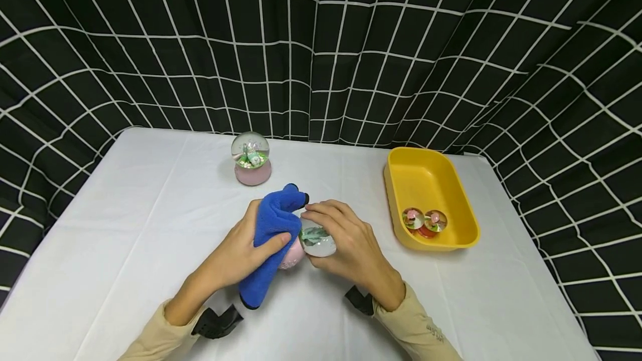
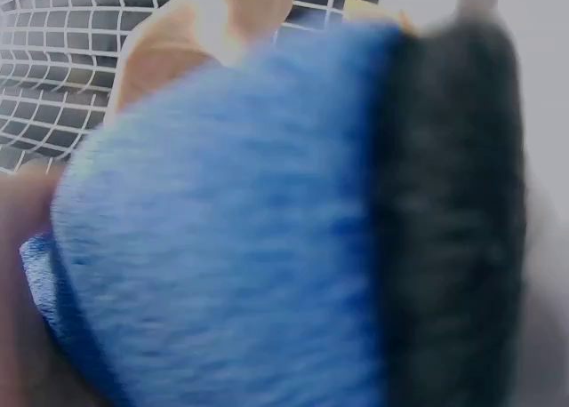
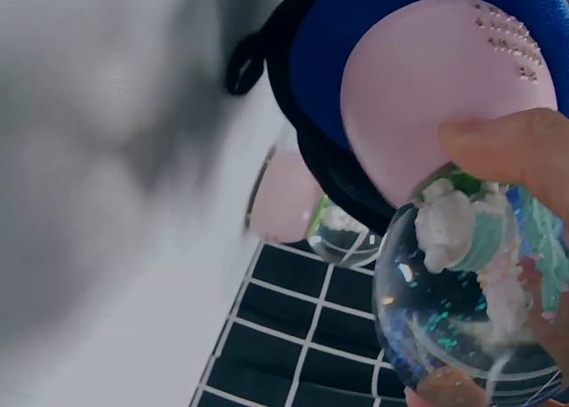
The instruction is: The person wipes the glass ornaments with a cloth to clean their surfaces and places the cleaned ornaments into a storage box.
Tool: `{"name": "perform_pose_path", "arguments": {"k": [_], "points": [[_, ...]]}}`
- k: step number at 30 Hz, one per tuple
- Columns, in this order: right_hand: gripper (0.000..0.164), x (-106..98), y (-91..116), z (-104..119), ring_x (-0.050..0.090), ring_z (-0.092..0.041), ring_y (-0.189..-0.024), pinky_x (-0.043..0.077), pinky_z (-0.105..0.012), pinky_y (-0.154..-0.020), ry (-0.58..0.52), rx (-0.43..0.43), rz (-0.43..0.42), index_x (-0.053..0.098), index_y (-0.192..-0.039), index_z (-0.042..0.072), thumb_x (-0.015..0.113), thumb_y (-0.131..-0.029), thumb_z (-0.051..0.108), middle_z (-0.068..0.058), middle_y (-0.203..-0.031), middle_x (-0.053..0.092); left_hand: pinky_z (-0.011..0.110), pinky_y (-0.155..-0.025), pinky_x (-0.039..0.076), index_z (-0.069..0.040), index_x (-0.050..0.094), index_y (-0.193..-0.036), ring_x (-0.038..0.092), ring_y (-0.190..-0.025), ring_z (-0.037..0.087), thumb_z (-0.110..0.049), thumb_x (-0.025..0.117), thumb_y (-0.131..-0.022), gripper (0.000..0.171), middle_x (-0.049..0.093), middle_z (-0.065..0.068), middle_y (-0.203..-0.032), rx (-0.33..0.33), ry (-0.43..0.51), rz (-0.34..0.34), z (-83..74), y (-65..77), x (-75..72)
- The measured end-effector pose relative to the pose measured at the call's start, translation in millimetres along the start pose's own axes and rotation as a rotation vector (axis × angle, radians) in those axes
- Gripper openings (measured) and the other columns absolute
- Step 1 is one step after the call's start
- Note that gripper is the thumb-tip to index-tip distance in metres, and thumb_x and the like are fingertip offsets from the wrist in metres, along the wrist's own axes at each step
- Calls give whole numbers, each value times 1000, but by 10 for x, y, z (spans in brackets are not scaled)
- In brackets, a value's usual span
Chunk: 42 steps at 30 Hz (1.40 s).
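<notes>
Near the middle of the table, a snow globe (image 1: 318,243) with a pink base is tipped on its side between both hands. My right hand (image 1: 353,244) grips its clear ball, fingers curled over the glass. In the right wrist view, the right thumb lies where the pink base (image 3: 400,87) meets the ball, with white and teal figures inside. My left hand (image 1: 238,252) holds a blue cloth (image 1: 273,224) with black edging against the base, thumb on top. The cloth (image 2: 231,220) fills most of the left wrist view and hides the left fingers.
Another snow globe (image 1: 252,155) on a pink base stands upright beyond the left hand. To the right is a yellow tub (image 1: 423,183) with two small snow globes (image 1: 413,218) near its front end. A black curtain (image 1: 281,60) with white grid lines hangs behind the white table (image 1: 125,227).
</notes>
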State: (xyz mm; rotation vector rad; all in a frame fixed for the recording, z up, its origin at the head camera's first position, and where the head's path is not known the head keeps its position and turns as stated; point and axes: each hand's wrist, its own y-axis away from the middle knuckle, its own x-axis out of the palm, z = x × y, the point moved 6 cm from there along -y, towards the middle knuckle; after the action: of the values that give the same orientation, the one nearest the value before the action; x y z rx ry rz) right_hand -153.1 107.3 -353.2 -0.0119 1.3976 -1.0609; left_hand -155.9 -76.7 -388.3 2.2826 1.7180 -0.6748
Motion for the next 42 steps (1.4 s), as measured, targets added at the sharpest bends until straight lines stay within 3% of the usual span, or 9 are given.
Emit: {"name": "perform_pose_path", "arguments": {"k": [7, 12, 16, 22, 31, 34, 40, 42], "points": [[71, 2, 1, -43, 58, -23, -119, 59, -40, -86, 16, 44, 8, 66, -121, 14, 94, -56, 22, -2, -127, 65, 45, -94, 47, -7, 30, -145, 56, -114, 23, -19, 52, -101, 51, 52, 13, -136, 45, -52, -13, -118, 76, 12], [71, 5, -3, -35, 59, -24, -117, 59, -39, -84, 63, 31, -15, 67, -120, 13, 95, -54, 22, -3, -125, 66, 50, -98, 46, -12, 22, -150, 52, -122, 26, -28, 60, -98, 67, 46, 14, -143, 59, -171, -10, -150, 116, 27], [72, 3, -6, 13, 60, -26, -115, 58, -38, -89, 84, -28, -64, 68, -119, 11, 95, -53, 21, -5, -122, 67, 52, -98, 48, -19, 20, -152, 54, -123, 27, -41, 71, -89, 84, 46, 13, -145, 49, -230, -35, -121, 93, 12], [70, 24, -12, 100, 62, -28, -114, 55, -36, -96, 117, -111, -109, 68, -118, 9, 95, -55, 22, -7, -119, 68, 46, -90, 51, -20, 38, -140, 62, -108, 23, -39, 83, -78, 79, 61, 8, -129, 24, -143, -129, -43, 35, -44], [70, 66, -2, 157, 62, -27, -115, 55, -33, -96, 130, -145, -88, 69, -117, 12, 95, -53, 23, -4, -122, 69, 45, -86, 52, -13, 54, -124, 66, -102, 23, -25, 79, -84, 49, 70, 9, -116, -24, -26, -284, 50, -16, -172], [70, 64, 2, 164, 62, -27, -116, 54, -33, -97, 104, -156, -91, 69, -117, 12, 95, -53, 22, -4, -122, 68, 44, -89, 52, -13, 54, -126, 66, -104, 22, -23, 76, -86, 47, 69, 9, -118, -40, 36, -267, 97, -45, -213], [69, 1, -6, 152, 60, -28, -120, 52, -34, -100, 2, -159, -111, 67, -118, 11, 94, -54, 14, -6, -124, 67, 37, -91, 53, -10, 46, -139, 63, -108, 23, -22, 64, -96, 48, 64, 13, -125, -41, 204, -129, 168, -109, -221], [68, -18, -9, 142, 60, -28, -120, 53, -35, -100, -25, -162, -123, 67, -118, 10, 93, -55, 12, -7, -123, 67, 37, -90, 53, -8, 45, -140, 62, -108, 23, -23, 61, -98, 47, 64, 15, -125, -62, 219, -128, 185, -114, -237]]}}
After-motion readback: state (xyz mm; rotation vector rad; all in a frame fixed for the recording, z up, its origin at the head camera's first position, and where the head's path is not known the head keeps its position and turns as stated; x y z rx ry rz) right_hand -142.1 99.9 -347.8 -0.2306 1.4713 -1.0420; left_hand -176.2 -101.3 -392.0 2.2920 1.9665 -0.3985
